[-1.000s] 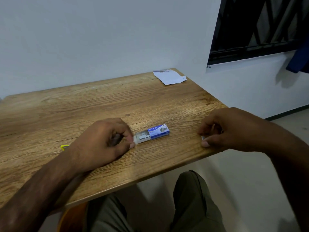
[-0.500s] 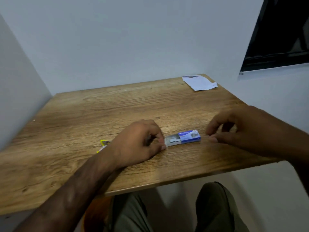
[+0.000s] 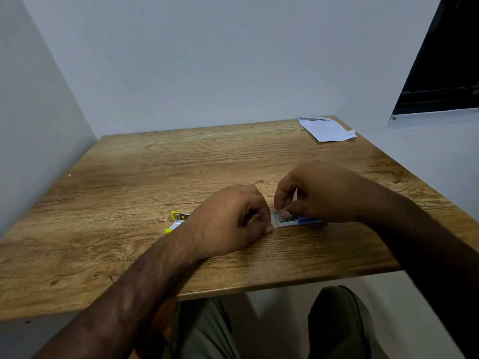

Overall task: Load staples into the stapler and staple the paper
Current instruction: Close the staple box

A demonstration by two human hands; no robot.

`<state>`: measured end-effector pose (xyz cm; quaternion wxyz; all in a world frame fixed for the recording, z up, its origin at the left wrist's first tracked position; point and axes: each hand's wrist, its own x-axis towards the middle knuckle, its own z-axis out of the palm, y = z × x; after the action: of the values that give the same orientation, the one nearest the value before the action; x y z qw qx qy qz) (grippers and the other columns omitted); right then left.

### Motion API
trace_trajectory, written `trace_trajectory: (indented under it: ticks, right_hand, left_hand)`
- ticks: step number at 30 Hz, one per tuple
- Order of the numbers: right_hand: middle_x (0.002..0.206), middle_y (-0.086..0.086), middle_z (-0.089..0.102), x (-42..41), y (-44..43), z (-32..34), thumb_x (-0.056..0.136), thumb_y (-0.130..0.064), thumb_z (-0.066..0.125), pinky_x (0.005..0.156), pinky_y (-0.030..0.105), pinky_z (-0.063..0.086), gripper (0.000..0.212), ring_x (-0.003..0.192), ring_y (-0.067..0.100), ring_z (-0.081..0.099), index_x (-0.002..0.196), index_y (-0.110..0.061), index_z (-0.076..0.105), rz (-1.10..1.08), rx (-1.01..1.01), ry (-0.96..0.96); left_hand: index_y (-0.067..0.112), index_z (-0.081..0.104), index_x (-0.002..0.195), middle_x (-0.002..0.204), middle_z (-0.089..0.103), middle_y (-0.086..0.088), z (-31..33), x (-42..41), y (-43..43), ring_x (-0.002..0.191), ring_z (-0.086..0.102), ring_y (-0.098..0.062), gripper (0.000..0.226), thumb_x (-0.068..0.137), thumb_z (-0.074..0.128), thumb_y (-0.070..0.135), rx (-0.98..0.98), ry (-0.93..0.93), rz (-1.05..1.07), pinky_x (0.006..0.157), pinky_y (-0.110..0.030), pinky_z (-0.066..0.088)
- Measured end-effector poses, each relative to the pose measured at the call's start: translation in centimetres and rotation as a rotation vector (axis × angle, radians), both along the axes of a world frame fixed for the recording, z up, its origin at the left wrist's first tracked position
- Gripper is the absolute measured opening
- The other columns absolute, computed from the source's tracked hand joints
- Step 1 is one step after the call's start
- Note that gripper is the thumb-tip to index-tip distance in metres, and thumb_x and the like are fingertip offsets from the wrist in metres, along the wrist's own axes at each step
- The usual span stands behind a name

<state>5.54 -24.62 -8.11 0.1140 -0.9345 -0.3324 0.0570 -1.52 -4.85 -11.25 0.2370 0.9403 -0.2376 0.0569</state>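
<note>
Staples sit in a small blue box (image 3: 298, 221) lying flat on the wooden table (image 3: 155, 172), near its front edge and a little right of centre, with the inner tray slid out toward the left. The person's left hand (image 3: 228, 221) rests on the table just left of the box, fingers curled in, thumb tip touching the open tray end — whether it clasps anything inside the fist cannot be told. The right hand (image 3: 318, 193) hangs over the box from the right, thumb and forefinger pinched together on something small and pale at the tray. Behind the left wrist a yellow stapler (image 3: 177, 221) peeks out, mostly hidden. Folded white paper (image 3: 326, 129) lies at the far right corner — well apart from both hands.
</note>
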Motion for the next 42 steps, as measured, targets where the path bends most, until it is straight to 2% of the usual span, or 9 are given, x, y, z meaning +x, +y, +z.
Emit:
trace_trajectory:
  ticks: [6, 10, 15, 21, 26, 30, 34, 37, 42]
  right_hand:
    - [0.080, -0.029, 0.070, 0.3, -0.7, -0.1, 0.078, -0.040, 0.081, 0.063, 0.025, 0.049, 0.014, 0.080, -0.012, 0.060, 0.090, -0.044, 0.076, 0.033, 0.032, 0.024]
    - [0.083, -0.027, 0.070, 0.4, -0.5, -0.4, 0.079, -0.041, 0.080, 0.062, 0.026, 0.049, 0.015, 0.074, -0.009, 0.058, 0.092, -0.047, 0.075, 0.038, 0.018, -0.006]
    - [0.083, -0.026, 0.070, 0.4, -0.6, -0.6, 0.079, -0.038, 0.081, 0.061, 0.024, 0.046, 0.016, 0.082, -0.020, 0.054, 0.093, -0.045, 0.076, 0.048, 0.035, -0.005]
    - [0.084, -0.026, 0.070, 0.0, -1.4, -0.2, 0.081, -0.034, 0.081, 0.062, 0.016, 0.041, 0.020, 0.080, -0.011, 0.061, 0.099, -0.042, 0.076, 0.044, 0.099, 0.010]
    - [0.093, -0.031, 0.064, -0.2, -3.9, 0.5, 0.073, -0.054, 0.080, 0.063, 0.016, 0.040, 0.034, 0.087, -0.009, 0.061, 0.105, -0.049, 0.069, -0.024, 0.091, -0.047]
    - [0.096, -0.033, 0.057, -0.6, -5.0, -0.1, 0.072, -0.058, 0.080, 0.064, 0.015, 0.039, 0.050, 0.092, -0.008, 0.056, 0.118, -0.050, 0.063, -0.060, -0.017, 0.120]
    - [0.103, -0.026, 0.059, -0.7, -4.6, -1.1, 0.075, -0.049, 0.082, 0.068, 0.023, 0.046, 0.044, 0.090, -0.001, 0.057, 0.116, -0.050, 0.065, -0.098, -0.001, 0.111]
    - [0.096, -0.026, 0.060, -0.6, -4.5, -1.5, 0.077, -0.043, 0.082, 0.063, 0.022, 0.041, 0.034, 0.084, -0.002, 0.055, 0.108, -0.048, 0.069, -0.124, 0.047, 0.086]
    - [0.092, -0.028, 0.059, -0.6, -4.3, -1.5, 0.078, -0.040, 0.082, 0.061, 0.021, 0.039, 0.031, 0.081, -0.001, 0.055, 0.106, -0.047, 0.071, -0.136, 0.063, 0.106]
  left_hand:
    - [0.022, 0.075, 0.092, 0.098, 0.070, 0.004, 0.0, 0.0, -0.1, 0.095, 0.063, -0.013, 0.009, 0.087, 0.076, 0.030, 0.010, -0.006, 0.011, 0.084, -0.040, 0.052]
    - [0.020, 0.076, 0.089, 0.096, 0.070, 0.003, -0.1, 0.0, -0.2, 0.095, 0.063, -0.015, 0.008, 0.086, 0.077, 0.027, -0.008, -0.012, 0.012, 0.085, -0.041, 0.051]
    - [0.023, 0.075, 0.089, 0.097, 0.070, 0.006, -0.2, 0.0, -0.1, 0.095, 0.062, -0.012, 0.008, 0.086, 0.076, 0.030, 0.004, -0.015, 0.018, 0.084, -0.040, 0.052]
    - [0.026, 0.073, 0.094, 0.099, 0.068, 0.010, 0.0, 0.1, -0.2, 0.097, 0.060, -0.008, 0.010, 0.087, 0.074, 0.034, 0.043, 0.001, 0.035, 0.087, -0.037, 0.051]
    - [0.032, 0.065, 0.113, 0.105, 0.064, 0.016, -0.1, -0.1, 0.2, 0.100, 0.057, -0.005, 0.030, 0.085, 0.074, 0.041, 0.031, 0.007, 0.092, 0.088, -0.032, 0.051]
    - [0.032, 0.066, 0.109, 0.098, 0.064, 0.017, -0.1, 0.0, 0.1, 0.096, 0.058, -0.007, 0.026, 0.085, 0.074, 0.041, 0.026, 0.005, 0.124, 0.087, -0.037, 0.051]
    - [0.032, 0.071, 0.108, 0.094, 0.064, 0.015, 0.0, 0.2, -0.5, 0.093, 0.059, -0.008, 0.024, 0.087, 0.072, 0.042, 0.056, 0.002, 0.131, 0.084, -0.038, 0.052]
    - [0.034, 0.071, 0.109, 0.092, 0.064, 0.016, 0.0, 0.3, -0.8, 0.093, 0.058, -0.006, 0.024, 0.087, 0.070, 0.044, 0.049, 0.004, 0.138, 0.084, -0.039, 0.052]
    - [0.036, 0.070, 0.115, 0.097, 0.064, 0.016, 0.0, 0.5, -1.4, 0.096, 0.058, -0.008, 0.027, 0.089, 0.066, 0.045, 0.101, -0.019, 0.112, 0.085, -0.040, 0.052]
